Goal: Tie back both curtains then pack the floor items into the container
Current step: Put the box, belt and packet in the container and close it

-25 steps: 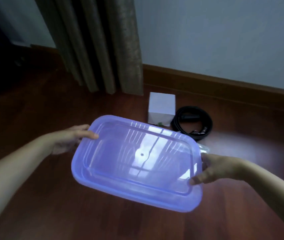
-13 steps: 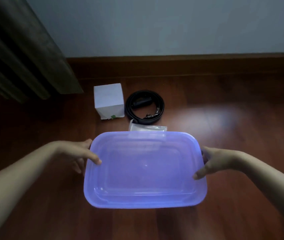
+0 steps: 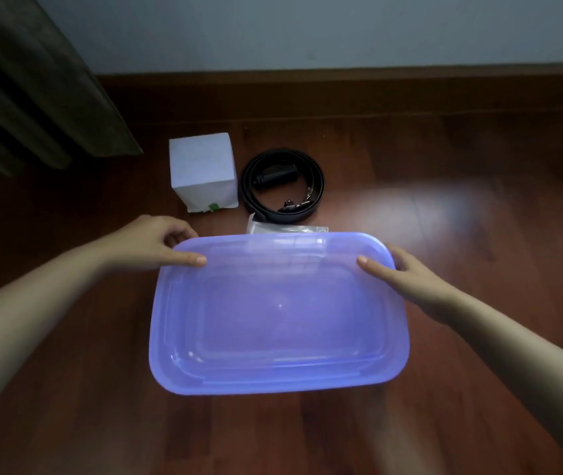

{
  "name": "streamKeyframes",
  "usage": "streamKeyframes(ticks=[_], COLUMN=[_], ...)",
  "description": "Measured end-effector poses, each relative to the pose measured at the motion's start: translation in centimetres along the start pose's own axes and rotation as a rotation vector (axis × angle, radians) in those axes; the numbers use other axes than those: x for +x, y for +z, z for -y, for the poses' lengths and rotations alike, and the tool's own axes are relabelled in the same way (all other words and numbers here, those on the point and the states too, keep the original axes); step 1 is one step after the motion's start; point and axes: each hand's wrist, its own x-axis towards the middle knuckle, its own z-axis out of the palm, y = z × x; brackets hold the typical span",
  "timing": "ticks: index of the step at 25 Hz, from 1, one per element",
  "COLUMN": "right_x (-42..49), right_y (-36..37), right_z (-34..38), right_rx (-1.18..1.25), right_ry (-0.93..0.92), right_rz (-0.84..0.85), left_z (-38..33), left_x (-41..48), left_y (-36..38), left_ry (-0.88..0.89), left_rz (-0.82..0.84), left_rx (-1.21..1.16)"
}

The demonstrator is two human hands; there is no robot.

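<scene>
Wood floor (image 3: 444, 423): left hand (image 3: 156, 243), right hand (image 3: 410, 282) pinch tub (image 3: 280, 313) rim at short ends. Box (image 3: 203, 169), belt (image 3: 317, 180), packet (image 3: 286, 229) just beyond tub's far side, box leftmost.

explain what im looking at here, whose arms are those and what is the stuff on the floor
No machine here: a person wears a camera on the head, looking down, so the arms are their own. The left hand and right hand grip the far corners of a see-through purple container, thumbs over its rim; it looks empty. Whether it rests on the floor I cannot tell. Beyond it lie a white box, a coiled black belt and a clear packet partly hidden by the container. A curtain hangs at upper left.
</scene>
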Motion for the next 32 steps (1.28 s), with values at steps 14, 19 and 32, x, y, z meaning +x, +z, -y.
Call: streamKeyframes(ticks=[14, 19, 32], right_x=[-0.4, -1.4, -3.7], right_y=[3.1, 2.2, -10.4], right_z=[-0.6, 1.4, -3.3], right_rx=[-0.099, -0.272, 1.034], right_ry=[-0.093, -0.172, -0.076], right_rz=[-0.411, -0.522, -0.825], left_z=[-2.0, -3.9, -10.7], left_x=[-0.4, -1.5, 2.4], left_y=[-0.6, -2.5, 6.1], left_ry=[0.025, 0.09, 0.167], left_rz=[0.014, -0.046, -0.099], left_rx=[0.185, 0.319, 0.104])
